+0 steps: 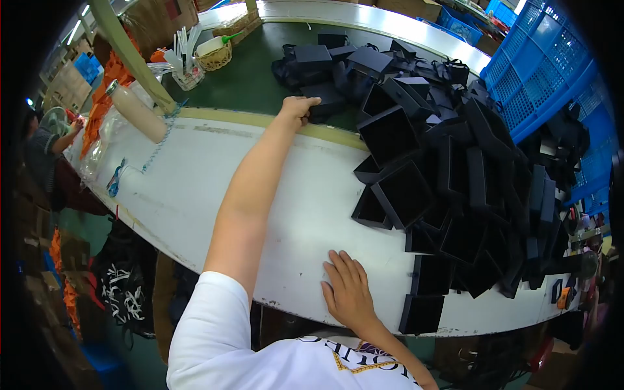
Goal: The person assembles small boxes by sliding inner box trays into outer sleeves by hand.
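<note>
My left hand (299, 110) is stretched far forward over the edge of the green surface. Its fingers are closed at the near left corner of a black box (325, 101), partly hiding that corner. Flat on the white table, close to my body, lies my right hand (349, 292), fingers spread and holding nothing. To its right stand two small open black boxes (421, 314) at the table's front edge. A large heap of open black boxes (403, 192) rises beyond them. More black boxes with dark ribbons (370, 60) are piled on the green surface.
Blue plastic crates (536, 62) stand at the right behind the heap. At the left are a pale bottle (136, 110), a coiled cord (156, 146), a wicker basket (214, 58) and a slanted post (133, 52). Another person (45, 153) is at the far left.
</note>
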Demonstrator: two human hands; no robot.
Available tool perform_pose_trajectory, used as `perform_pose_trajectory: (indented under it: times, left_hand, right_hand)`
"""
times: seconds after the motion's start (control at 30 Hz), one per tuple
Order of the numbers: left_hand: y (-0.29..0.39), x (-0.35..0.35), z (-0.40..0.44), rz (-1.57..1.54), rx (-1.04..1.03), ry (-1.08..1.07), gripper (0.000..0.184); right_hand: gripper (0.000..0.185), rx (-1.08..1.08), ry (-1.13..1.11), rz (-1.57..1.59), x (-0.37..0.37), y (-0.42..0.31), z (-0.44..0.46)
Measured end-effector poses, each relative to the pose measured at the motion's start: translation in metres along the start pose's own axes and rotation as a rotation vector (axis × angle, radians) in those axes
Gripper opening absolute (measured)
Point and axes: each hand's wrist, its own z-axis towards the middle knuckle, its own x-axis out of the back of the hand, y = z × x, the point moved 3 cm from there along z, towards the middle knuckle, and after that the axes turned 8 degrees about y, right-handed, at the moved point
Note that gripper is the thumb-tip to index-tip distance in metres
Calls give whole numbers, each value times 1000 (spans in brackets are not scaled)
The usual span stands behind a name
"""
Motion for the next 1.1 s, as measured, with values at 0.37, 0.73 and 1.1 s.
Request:
perform_pose_trajectory:
  times: [0.37,0.73,1.1]
  left_hand:
    - [4,113,-253,764,-371,-648,24]
    - [-83,80,-329,358,-186,-669,28]
    - [-111,100,-459,712,-647,194,67]
  right_hand:
    - [38,159,151,173,2,3,-11]
    - [50,372,135,158,25,-22,-50]
    - [48,324,132,187,15,-16,-58]
